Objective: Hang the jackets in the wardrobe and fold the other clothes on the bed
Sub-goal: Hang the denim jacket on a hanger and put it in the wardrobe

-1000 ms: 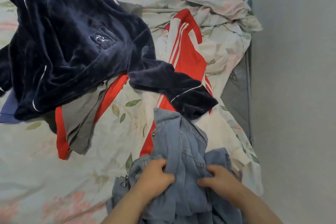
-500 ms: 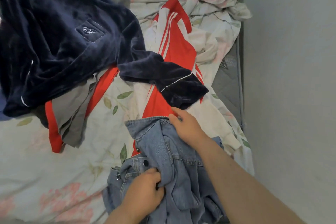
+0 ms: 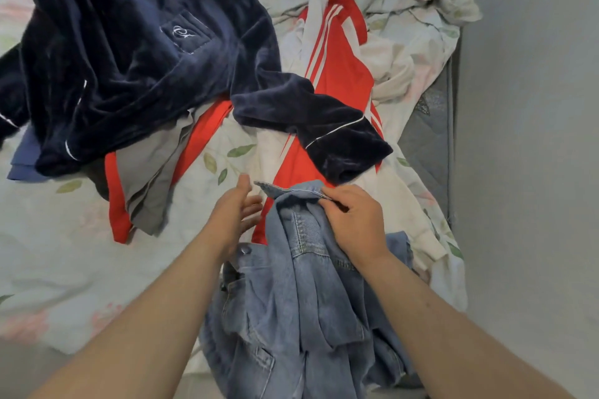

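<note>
Head view: far left, the navy velvet garment (image 3: 129, 58) lies heaped on the bed (image 3: 64, 253), over a grey and red piece (image 3: 152, 178). My left hand (image 3: 238, 210) is released, fingers straight, just beside the collar edge of the denim jacket (image 3: 301, 311); I cannot tell if it touches. My right hand (image 3: 353, 220) pinches that edge. The jacket lies bunched at the near right of the bed. I judge the left grip should take the collar's free corner, then both lift and shake the jacket flat and find the shoulders for a hanger. The sleeves are lost in folds and the hem is cut off below. The red and white jacket (image 3: 337, 74) lies partly under a navy sleeve. No wardrobe or hanger shows.
</note>
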